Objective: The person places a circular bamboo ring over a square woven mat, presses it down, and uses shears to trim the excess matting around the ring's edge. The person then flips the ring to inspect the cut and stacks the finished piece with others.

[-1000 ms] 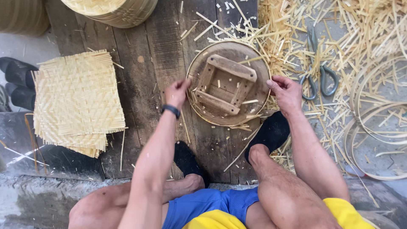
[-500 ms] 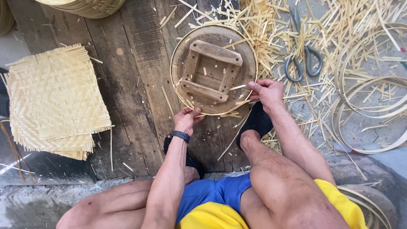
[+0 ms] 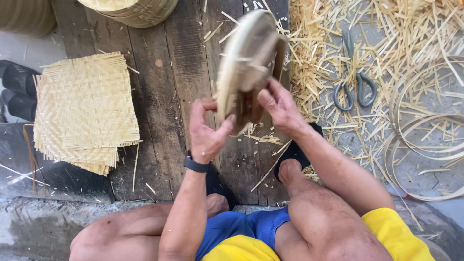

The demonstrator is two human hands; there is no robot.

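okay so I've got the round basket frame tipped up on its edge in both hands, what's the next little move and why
Probably steady it before anything else. The round woven frame stands on edge, blurred, gripped only at its lower rim by the left hand and right hand. Resting its rim on the wooden planks or taking a wider grip would likely stop it wobbling.

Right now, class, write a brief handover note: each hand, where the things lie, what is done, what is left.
Left hand and right hand: both grip the lower edge of the round bamboo tray form, tilted up on edge above the wooden planks.
Nearby: woven bamboo mats at left, scissors among bamboo trimmings at right.
Done: mats woven and stacked.
Left: no mat fitted to the form yet.
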